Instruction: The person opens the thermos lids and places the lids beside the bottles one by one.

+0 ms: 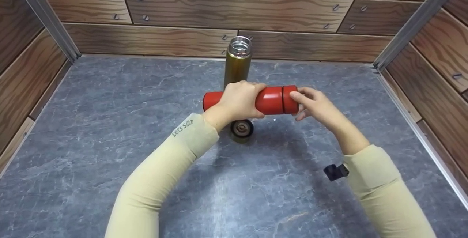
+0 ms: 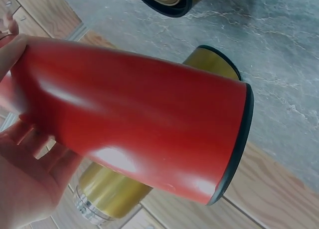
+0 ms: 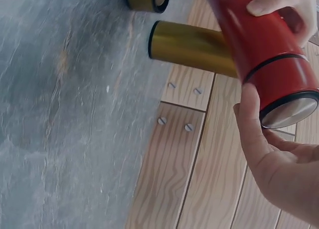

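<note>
A red thermos flask [image 1: 270, 101] is held level above the table, its base to the left and its lid [image 1: 290, 103] to the right. My left hand [image 1: 238, 101] grips the body from above, fingers wrapped round its middle. At the other end, my right hand [image 1: 319, 107] holds the lid, with the thumb against its side and the fingers behind. A thin dark seam shows between lid and body; the lid's metal top [image 3: 289, 114] faces outward in the right wrist view. Behind the red flask stands a gold thermos flask [image 1: 237, 64], upright and without its lid, its steel mouth bare.
A gold lid [image 1: 241, 132] lies on the grey marbled table [image 1: 146, 91], inner side up, just below the red flask in the head view. Wood-patterned walls [image 1: 234, 9] close off the back and both sides. A small black device [image 1: 335, 172] sits at the right sleeve.
</note>
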{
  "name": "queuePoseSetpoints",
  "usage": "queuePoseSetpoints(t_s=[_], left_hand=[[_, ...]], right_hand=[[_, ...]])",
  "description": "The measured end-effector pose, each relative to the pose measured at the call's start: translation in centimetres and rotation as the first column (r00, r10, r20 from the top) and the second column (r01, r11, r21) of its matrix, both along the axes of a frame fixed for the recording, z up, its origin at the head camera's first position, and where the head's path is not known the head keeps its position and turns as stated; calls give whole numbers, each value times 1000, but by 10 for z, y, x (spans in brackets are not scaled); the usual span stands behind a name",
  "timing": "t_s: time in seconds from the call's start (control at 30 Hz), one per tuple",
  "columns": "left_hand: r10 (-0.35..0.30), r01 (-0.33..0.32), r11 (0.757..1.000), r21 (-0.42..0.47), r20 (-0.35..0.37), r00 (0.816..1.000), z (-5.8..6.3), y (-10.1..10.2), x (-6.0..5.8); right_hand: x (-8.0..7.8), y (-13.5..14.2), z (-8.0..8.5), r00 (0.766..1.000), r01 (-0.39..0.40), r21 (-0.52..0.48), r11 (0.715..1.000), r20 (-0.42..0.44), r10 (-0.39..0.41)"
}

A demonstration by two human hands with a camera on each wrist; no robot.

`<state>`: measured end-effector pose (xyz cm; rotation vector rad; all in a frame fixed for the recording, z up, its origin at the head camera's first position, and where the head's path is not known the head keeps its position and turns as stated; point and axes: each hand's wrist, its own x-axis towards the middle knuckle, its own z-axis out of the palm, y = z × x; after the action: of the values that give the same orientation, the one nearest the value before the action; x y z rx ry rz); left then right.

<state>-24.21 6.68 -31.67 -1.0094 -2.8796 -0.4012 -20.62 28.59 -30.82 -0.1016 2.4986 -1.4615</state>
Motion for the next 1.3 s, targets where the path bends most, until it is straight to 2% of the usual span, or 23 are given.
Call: queuePoseSetpoints(t_s=[0.13, 0.3, 0.4, 0.53, 0.6, 0.8, 0.9, 1.07, 1.3], left_hand=[[-1, 1, 1000, 6, -7, 1000, 1, -1, 0], [0, 0, 1000, 30, 0, 1000, 2, -3, -1], [1, -1, 999, 39, 0, 1000, 1, -3, -1], [-2, 2, 999, 39, 2, 1000, 1, -2, 0], [-7, 7, 999, 38, 4, 1000, 1, -2, 1], [-8, 7, 999, 44, 18, 1000, 1, -2, 1], [-4, 3, 999, 36, 17, 1000, 2, -1, 2], [-6, 6, 1000, 12, 11, 1000, 2, 1, 3], [-3, 3, 1000, -1, 8, 1000, 0, 1, 2]], right_hand=[[1, 2, 0, 998, -35, -18, 999, -59, 34], [2, 6, -2, 978, -102, 4, 995, -183, 101], [2, 4, 0, 983, -91, 26, 996, -161, 94], [2, -2, 4, 997, -9, 61, 998, -77, 14], [1, -3, 4, 997, 10, 64, 998, -71, -5], [3, 1, 1, 983, -60, 65, 996, -167, 70], [3, 2, 2, 987, -53, 68, 996, -147, 63], [2, -1, 4, 998, 24, 81, 996, -55, -19], [3, 3, 2, 994, -41, 78, 996, -102, 49]])
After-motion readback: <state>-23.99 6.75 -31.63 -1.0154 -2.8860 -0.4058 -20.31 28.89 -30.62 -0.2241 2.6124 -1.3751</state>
